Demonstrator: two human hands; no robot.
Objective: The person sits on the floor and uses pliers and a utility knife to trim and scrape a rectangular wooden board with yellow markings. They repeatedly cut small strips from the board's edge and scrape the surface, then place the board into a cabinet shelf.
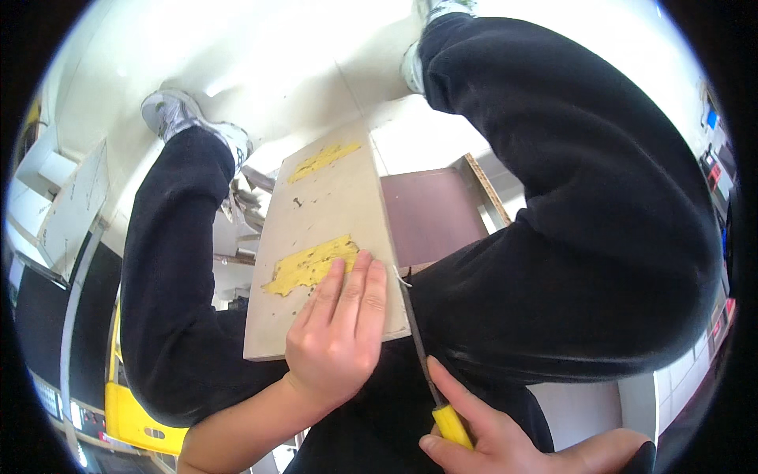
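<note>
A pale flat board (335, 197) with two patches of yellow residue and dark specks rests across my lap, tilted. My left hand (339, 332) lies on its near end, fingers stretched out flat and the tips on the nearer yellow patch (308, 267); the thumb is hidden. In my right hand (493, 438) is a file (419, 340) with a thin dark blade and a yellow handle. Its blade runs along the board's right edge, and a thin pale curl (401, 276) sticks out near the tip.
My legs in black trousers (568, 197) flank the board. Below and beyond it are a brownish panel (434, 215) and a strip of raw chipboard edge (487, 189). A yellow plastic stool (142, 419) stands at the lower left. White panels (75, 197) lean at the far left.
</note>
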